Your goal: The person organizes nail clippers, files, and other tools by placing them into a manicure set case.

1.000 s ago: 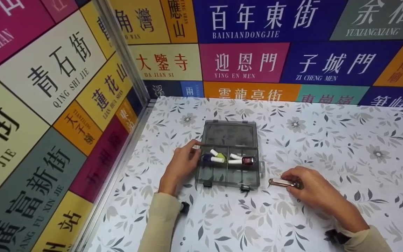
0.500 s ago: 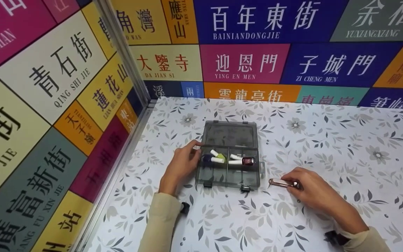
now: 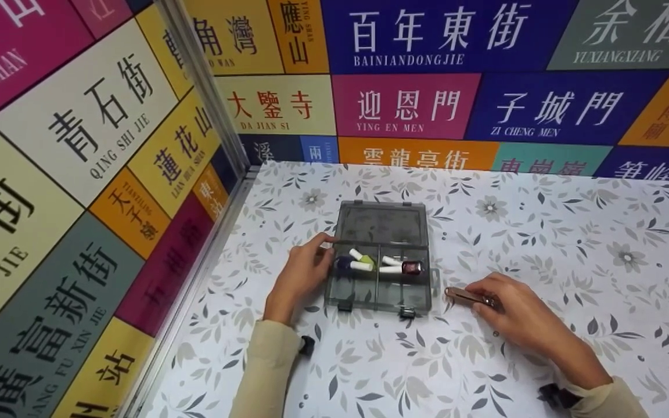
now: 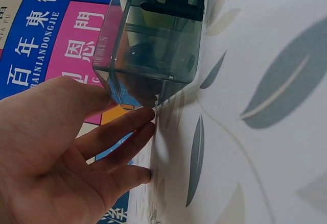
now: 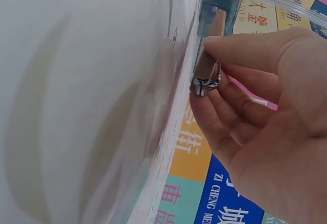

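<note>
A smoky translucent compartment box [image 3: 404, 296] sits on the table. In its left middle compartment are a dark blue nail polish bottle [image 3: 343, 263] and a yellow-green one [image 3: 365, 258], both white-capped. A dark red bottle [image 3: 412, 267] and white caps [image 3: 391, 269] show in the right one. My left hand [image 3: 305, 270] touches the box's left side with loosely extended fingers; the left wrist view has the fingertips [image 4: 148, 114] at a box corner. Right of the box, my right hand [image 3: 514, 305] pinches a metal nail clipper [image 3: 463, 295] between thumb and fingers, its end pointing toward the box.
The table [image 3: 572, 261] has a white cover with grey leaves and flowers. A wall of coloured Chinese signs [image 3: 404, 104] rises behind it, another sign wall [image 3: 79, 145] stands on the left. A metal frame edge [image 3: 233, 203] runs along the table's left side.
The nail clipper has turned in my right hand; its free end now sits slightly higher in the head view and its bright face shows less. My left hand and the box have stayed put.
</note>
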### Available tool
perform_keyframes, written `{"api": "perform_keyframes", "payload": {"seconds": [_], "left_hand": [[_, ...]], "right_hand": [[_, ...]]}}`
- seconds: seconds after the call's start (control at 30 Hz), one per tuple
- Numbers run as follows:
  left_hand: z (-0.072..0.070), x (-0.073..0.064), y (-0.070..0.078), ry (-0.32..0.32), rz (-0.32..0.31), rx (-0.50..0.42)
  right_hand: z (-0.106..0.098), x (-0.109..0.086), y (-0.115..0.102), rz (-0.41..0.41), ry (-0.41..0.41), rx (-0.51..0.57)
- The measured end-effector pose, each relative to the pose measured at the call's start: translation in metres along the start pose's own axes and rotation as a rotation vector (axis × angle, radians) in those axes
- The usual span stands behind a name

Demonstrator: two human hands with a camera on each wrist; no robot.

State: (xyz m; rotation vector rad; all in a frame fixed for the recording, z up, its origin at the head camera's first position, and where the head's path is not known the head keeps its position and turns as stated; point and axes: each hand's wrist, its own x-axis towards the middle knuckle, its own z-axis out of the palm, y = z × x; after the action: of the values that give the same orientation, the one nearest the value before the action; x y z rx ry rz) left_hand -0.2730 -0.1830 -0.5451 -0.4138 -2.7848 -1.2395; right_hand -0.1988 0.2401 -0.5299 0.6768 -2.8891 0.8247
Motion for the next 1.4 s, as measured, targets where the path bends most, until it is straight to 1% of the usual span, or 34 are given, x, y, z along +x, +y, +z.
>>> {"api": "perform_keyframes", "payload": {"seconds": [0.1,0.23,0.5,0.6,0.83,1.07,1.23,1.4], "left_hand": [[0.000,0.000,0.000,-0.006,-0.001,-0.002],[-0.001,-0.001,0.000,-0.007,0.001,0.005],[-0.001,0.000,0.001,-0.021,-0.028,0.013],[-0.001,0.000,0.002,-0.020,-0.027,0.012],[0.000,0.001,0.001,-0.006,-0.016,0.015],[0.000,0.000,0.001,-0.011,-0.014,0.014],[0.000,0.001,0.001,-0.004,-0.001,0.016],[0.001,0.001,0.001,0.003,0.004,0.019]], "right_hand": [[0.001,0.001,-0.003,-0.025,0.033,0.009],[0.001,0.003,-0.007,-0.042,0.052,0.017],[0.003,0.007,-0.016,-0.060,0.046,0.054],[0.005,0.010,-0.020,-0.078,0.041,0.059],[0.010,0.016,-0.031,-0.126,0.035,0.029],[0.014,0.020,-0.042,-0.117,0.006,0.053],[0.020,0.024,-0.050,-0.106,-0.002,0.039],[0.024,0.028,-0.055,-0.116,-0.013,0.075]]}}
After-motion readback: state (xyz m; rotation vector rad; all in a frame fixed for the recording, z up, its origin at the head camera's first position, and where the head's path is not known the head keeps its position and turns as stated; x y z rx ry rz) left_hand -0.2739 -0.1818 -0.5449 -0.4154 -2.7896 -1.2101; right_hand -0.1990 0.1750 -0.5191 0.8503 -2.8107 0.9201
